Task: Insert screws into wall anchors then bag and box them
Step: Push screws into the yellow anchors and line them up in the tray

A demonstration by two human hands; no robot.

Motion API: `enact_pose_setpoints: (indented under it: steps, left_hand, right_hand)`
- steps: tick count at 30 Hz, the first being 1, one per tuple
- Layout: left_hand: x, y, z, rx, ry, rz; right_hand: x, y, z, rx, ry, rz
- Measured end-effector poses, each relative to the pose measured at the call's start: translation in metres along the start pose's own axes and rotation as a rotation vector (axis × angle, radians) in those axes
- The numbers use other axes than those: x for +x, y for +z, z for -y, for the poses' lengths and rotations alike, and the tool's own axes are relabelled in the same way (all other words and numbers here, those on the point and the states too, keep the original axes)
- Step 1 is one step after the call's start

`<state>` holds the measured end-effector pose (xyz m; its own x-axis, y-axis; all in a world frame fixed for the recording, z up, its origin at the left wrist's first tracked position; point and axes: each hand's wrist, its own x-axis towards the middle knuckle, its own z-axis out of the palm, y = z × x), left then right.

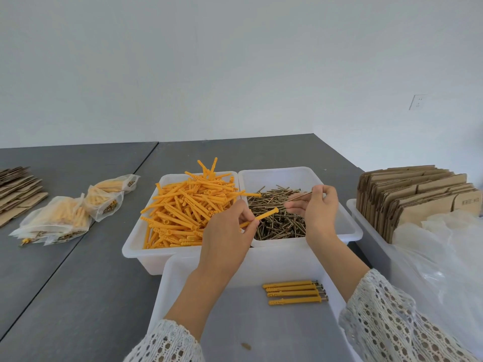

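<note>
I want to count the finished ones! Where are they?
Four finished anchors lie side by side in the near white tray, toward its right side, just in front of the screw bin.

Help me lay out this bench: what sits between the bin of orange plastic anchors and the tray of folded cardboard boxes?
In the head view, a white plastic bin heaped with brass-coloured screws.

Bare grey tabletop (86, 270) left of the white plastic bins gives open reach. Far left is blocked by filled clear bags (56, 220) and flat cardboard stack (18, 194). Heaped orange plastic anchors (188, 205) overtop their bin's rim (136, 239). Near white tray (261, 330) is mostly open floor, except four assembled anchors (294, 292) at right. Right side is crowded: upright folded cartons (418, 194), crumpled clear plastic (439, 257).
</note>
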<state>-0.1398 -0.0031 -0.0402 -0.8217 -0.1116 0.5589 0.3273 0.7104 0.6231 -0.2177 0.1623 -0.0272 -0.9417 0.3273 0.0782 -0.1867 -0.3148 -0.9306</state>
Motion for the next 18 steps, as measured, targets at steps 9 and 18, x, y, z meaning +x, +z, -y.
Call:
enact_pose_setpoints:
  steps: [9, 18]
  left_hand:
    - [0.0001, 0.0005, -0.0014, -0.008, -0.019, -0.002]
    - [-0.0002, 0.0037, 0.0001, -0.062, -0.057, -0.015]
  right_hand:
    - [0.0010, 0.0011, -0.0032, -0.076, 0.086, 0.051]
    - [-0.0031, 0.0032, -0.0030, -0.181, 0.082, 0.217]
